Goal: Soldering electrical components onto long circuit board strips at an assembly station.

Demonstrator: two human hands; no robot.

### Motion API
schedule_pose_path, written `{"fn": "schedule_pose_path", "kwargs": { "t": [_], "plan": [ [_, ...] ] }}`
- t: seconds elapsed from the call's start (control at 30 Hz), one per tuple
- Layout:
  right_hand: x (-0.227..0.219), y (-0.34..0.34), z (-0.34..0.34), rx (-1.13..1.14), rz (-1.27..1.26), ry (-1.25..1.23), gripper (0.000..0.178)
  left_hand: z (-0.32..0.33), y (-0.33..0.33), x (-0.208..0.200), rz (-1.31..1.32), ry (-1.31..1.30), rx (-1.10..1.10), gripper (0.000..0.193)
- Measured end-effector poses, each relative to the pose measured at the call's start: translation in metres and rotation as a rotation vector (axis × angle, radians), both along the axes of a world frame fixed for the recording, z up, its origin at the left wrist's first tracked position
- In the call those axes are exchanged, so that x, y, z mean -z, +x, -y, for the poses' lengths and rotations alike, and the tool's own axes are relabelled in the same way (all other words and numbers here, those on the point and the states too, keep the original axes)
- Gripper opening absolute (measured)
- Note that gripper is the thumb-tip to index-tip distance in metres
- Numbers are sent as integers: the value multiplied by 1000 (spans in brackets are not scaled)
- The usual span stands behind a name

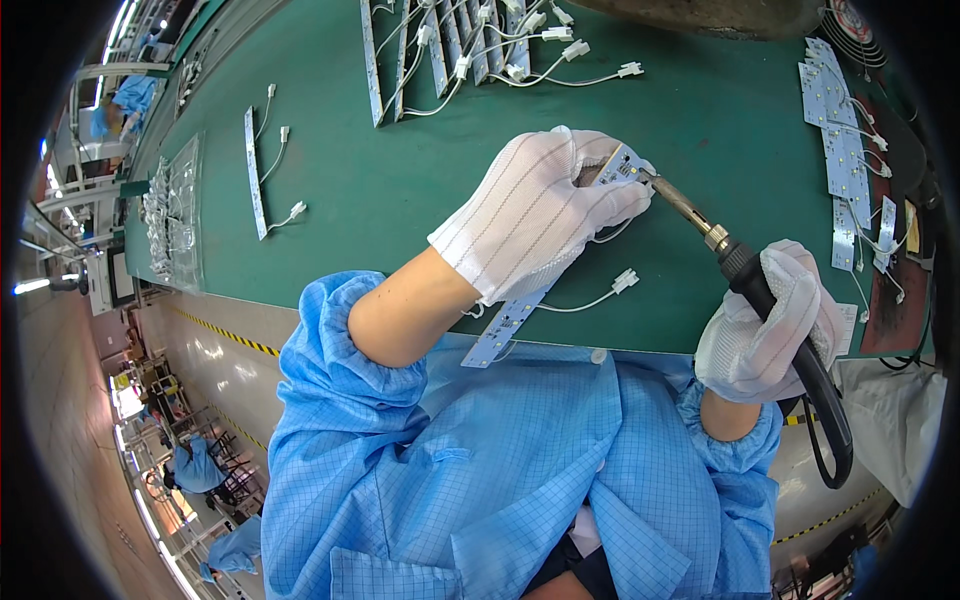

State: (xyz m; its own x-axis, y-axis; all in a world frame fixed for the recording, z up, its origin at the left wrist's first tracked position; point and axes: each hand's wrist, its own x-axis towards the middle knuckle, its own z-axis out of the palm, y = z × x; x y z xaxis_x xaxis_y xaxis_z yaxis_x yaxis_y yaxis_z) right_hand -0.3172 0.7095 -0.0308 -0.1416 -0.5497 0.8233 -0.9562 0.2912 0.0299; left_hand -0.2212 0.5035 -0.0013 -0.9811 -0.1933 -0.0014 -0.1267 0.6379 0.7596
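My left hand (540, 205), in a white striped glove, grips a long, narrow LED circuit strip (508, 325) held slantwise over the near edge of the table. White wires with small plugs hang from the strip; one plug (625, 281) lies to its right. My right hand (775, 330), gloved too, is wrapped round the black handle of a soldering iron (745, 270). The iron's metal tip meets or nearly meets the strip's far end, just beyond my left fingertips. Exact contact there is too small to tell.
Several LED strips with wires (440, 50) lie at the far middle of the green table (350, 190). One strip (255, 175) lies at left, near a clear plastic bag (183, 215) of white parts. More strips (840, 130) are stacked at right, by a dark fan (855, 30).
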Motion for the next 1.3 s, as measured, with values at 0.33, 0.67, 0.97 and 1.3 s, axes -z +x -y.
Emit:
{"fn": "schedule_pose_path", "kwargs": {
  "t": [0.33, 0.67, 0.97, 1.3],
  "plan": [
    [3, 1, 1, -51, 81, -61, 28, 2, 3, 1, 22, -184, 81, 27],
    [-9, 6, -2, 215, 29, 21, 26, -22, 46, -41, 339, -412, -338, 72],
    [-13, 11, 11, 401, -98, -92, 20, 38, 112, -65, 225, -13, -525, 40],
    [-8, 9, 9, 433, -136, -10, 41, 232, 196, -28, 375, -533, -1118, 38]
  ]
}}
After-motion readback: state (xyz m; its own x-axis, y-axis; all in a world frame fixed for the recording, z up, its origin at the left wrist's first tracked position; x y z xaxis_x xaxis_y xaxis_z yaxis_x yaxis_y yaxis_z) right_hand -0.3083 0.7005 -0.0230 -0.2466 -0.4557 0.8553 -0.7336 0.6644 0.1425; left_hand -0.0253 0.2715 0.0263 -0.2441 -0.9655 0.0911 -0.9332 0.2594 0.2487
